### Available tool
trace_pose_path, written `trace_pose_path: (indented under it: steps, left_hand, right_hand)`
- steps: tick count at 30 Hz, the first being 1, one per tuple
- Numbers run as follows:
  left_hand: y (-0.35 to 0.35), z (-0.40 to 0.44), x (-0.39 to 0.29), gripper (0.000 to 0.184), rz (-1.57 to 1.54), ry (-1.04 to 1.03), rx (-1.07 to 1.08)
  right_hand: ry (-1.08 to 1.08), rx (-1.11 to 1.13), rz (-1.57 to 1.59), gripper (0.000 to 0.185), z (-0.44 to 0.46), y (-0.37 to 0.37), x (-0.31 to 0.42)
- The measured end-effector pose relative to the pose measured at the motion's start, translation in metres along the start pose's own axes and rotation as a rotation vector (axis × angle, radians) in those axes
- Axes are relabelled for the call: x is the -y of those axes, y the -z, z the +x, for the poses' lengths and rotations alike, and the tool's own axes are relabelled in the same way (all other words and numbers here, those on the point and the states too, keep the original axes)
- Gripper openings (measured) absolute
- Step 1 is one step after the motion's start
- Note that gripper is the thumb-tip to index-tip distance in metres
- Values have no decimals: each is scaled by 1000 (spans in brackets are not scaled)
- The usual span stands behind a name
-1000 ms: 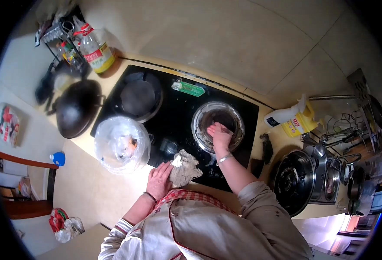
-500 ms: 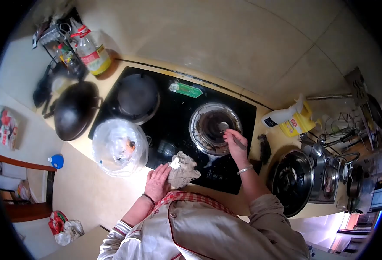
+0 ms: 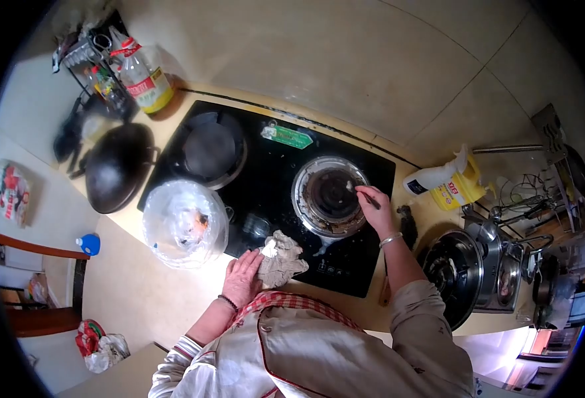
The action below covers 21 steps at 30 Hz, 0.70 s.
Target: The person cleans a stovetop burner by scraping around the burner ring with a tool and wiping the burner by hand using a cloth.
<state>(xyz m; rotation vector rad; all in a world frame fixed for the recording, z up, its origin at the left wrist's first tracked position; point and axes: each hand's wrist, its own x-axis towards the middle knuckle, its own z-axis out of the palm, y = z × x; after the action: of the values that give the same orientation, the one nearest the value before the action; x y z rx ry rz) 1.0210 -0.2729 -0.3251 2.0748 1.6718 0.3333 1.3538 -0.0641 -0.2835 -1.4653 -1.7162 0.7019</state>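
Note:
My right hand [image 3: 376,207] pinches a small spoon-like tool with a dark handle, its pale tip [image 3: 350,186] over the right side of the round burner well. The burner [image 3: 332,197] has a dark centre and a silvery ring with brown grime. My left hand [image 3: 242,275] lies with fingers stretched on the counter's front edge, touching a crumpled grey-beige cloth [image 3: 281,260]. Left of the cloth, a bowl lined with clear plastic [image 3: 185,224] holds some orange and dark scraps. Both burners are set in the black glass hob [image 3: 266,174].
A dark wok [image 3: 119,168] and an oil bottle [image 3: 146,81] stand at the left. The second burner [image 3: 211,148] is at the hob's back left. To the right are a yellow bottle [image 3: 461,189], a black pan [image 3: 453,275] and a utensil rack.
My right hand has moved right from inside the burner to its right rim, and the tool now shows in its fingers. My left hand stays by the cloth.

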Motion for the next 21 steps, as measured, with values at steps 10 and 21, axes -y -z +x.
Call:
trace_pose_path:
  steps: [10,21]
  left_hand:
    - [3,0,-3,73,-5,11,5]
    - [-1,-2,4,74,-23,-3,17]
  right_hand:
    - [-56,152,85,16,33,-20,-29]
    - [-118,219,263,21,57,-15,4]
